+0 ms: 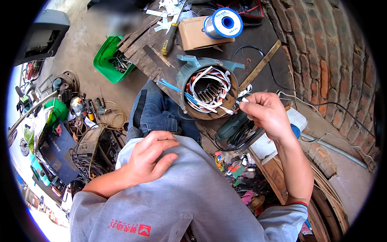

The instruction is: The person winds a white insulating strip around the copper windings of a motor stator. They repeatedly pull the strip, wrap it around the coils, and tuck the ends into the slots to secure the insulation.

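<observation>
A motor stator [207, 92] in a light blue housing stands on the bench in front of me, its round opening facing up. White-wrapped and copper-coloured windings [196, 82] ring the inside, and blue leads [169, 85] stick out to the left. My right hand [264, 111] is just right of the housing, thumb and forefinger pinched on a white strip [244, 99] beside the windings. Whether the strip is fastened to them I cannot tell. Against my grey shirt, my left hand [151, 159] holds nothing, its fingers loosely bent and its thumb apart.
Behind the stator are a solder spool [223, 23] on a cardboard box [203, 34] and a yellow-handled screwdriver [169, 39]. A wooden stick [260, 65] lies to the right, near a brick wall [322, 52]. A green bin [111, 60] stands left; a green power tool [233, 126] sits below the stator.
</observation>
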The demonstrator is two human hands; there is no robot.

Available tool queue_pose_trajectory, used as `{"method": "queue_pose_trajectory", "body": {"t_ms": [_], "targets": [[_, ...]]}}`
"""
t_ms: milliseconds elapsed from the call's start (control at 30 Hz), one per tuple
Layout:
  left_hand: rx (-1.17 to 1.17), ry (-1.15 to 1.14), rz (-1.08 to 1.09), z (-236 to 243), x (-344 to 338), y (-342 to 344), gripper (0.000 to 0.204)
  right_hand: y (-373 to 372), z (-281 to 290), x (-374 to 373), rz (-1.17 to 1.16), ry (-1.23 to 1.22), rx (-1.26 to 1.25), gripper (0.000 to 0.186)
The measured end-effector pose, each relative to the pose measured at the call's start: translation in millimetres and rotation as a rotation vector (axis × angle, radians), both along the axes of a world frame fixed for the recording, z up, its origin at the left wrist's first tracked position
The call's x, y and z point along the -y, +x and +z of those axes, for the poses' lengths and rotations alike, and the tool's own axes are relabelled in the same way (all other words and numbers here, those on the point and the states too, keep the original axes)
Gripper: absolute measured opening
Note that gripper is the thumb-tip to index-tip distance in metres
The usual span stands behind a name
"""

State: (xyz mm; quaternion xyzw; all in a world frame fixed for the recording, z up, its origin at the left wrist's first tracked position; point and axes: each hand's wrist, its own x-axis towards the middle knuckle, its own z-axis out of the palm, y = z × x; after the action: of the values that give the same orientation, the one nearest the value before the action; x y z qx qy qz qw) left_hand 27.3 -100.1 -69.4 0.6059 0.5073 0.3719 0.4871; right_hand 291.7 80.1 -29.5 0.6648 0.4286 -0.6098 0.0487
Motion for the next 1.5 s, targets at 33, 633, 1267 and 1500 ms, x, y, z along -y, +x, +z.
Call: {"method": "queue_pose_trajectory", "body": {"t_ms": [33, 633, 1267, 1500], "targets": [[0.008, -0.005, 0.0, -1, 2, 0, 0.029, -2, -2, 0, 0.014, 0.001, 0.029, 0.025], [0.005, -0.119, -0.084, -8, -16, -12, 0.019, -19, -17, 72, 0.738, 0.996, 0.073, 0.013], [-1.12, 0.203, -1.081, -11, -181, 90, 0.01, -40, -50, 113, -0.063, 0.878, 0.043, 0.007], [-1.16, 0.237, -0.851, 1, -166, 84, 0.009, -26, -76, 154, -0.648, 0.736, -0.087, 0.018]]}}
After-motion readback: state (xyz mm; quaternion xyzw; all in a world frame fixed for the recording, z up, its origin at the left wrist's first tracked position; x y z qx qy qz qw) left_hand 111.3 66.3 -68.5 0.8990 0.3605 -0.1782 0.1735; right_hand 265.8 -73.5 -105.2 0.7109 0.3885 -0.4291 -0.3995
